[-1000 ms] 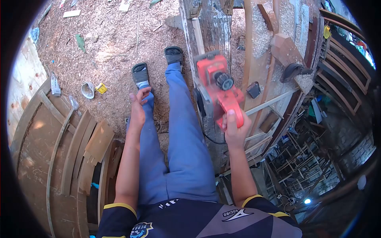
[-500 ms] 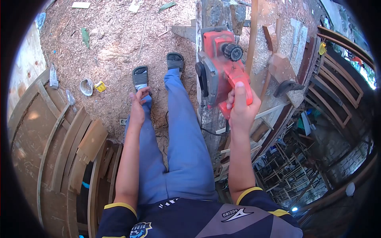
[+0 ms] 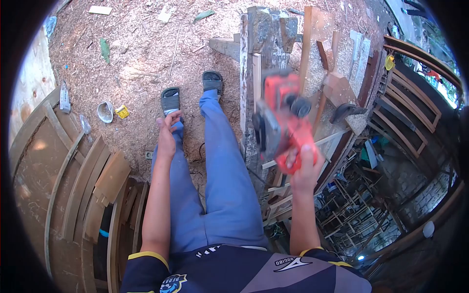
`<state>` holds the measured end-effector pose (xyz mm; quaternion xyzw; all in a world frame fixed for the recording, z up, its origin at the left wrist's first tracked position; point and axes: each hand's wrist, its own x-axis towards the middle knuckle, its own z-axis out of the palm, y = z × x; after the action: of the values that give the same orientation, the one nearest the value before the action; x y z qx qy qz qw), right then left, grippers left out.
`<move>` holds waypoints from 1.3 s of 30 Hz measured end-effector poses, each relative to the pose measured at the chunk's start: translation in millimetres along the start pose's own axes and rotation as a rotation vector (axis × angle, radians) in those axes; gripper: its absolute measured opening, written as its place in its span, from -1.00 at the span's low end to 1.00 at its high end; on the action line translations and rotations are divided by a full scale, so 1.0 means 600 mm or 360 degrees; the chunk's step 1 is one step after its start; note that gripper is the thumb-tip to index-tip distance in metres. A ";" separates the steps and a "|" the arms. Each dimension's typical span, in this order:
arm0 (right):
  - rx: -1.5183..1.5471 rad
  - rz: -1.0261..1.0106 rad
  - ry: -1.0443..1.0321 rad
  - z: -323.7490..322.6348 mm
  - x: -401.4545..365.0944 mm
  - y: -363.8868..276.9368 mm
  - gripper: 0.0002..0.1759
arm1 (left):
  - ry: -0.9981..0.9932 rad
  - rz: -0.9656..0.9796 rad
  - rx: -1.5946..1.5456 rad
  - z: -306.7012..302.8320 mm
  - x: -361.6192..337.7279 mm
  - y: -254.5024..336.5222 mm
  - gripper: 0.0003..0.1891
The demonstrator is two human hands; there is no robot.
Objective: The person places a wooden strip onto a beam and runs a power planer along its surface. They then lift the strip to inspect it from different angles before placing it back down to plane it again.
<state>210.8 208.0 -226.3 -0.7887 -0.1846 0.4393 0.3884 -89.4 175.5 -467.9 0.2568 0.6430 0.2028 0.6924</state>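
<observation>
A red electric planer [image 3: 288, 110], blurred by motion, is held by its rear handle in my right hand [image 3: 304, 163]. It hangs over the weathered wooden bench [image 3: 250, 107] on my right, with its grey side and black knob showing. On the bench's left part lies a thin, pale wooden strip [image 3: 257, 78], partly hidden behind the planer. Over my left shin, my left hand [image 3: 167, 136] is empty, its fingers loosely apart.
Curved wooden pieces [image 3: 85, 185] are stacked at my left. A white cup [image 3: 105, 112] and a yellow box [image 3: 121, 112] lie on the shaving-covered ground. Right of the bench are a wooden block [image 3: 339, 88] and several curved frames [image 3: 410, 102].
My right hand has moved the planer to the right and slightly toward me, uncovering the pale strip on the bench. My left hand has hardly moved.
</observation>
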 end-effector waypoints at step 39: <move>0.0087 -0.0078 -0.0033 0.112 0.110 0.003 -0.66 | 0.0061 0.0025 -0.0038 0.022 -0.008 -0.047 0.01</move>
<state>190.8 278.9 -284.9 -0.7684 -0.1960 0.4427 0.4186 -78.4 149.2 -480.7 0.2497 0.6516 0.2209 0.6814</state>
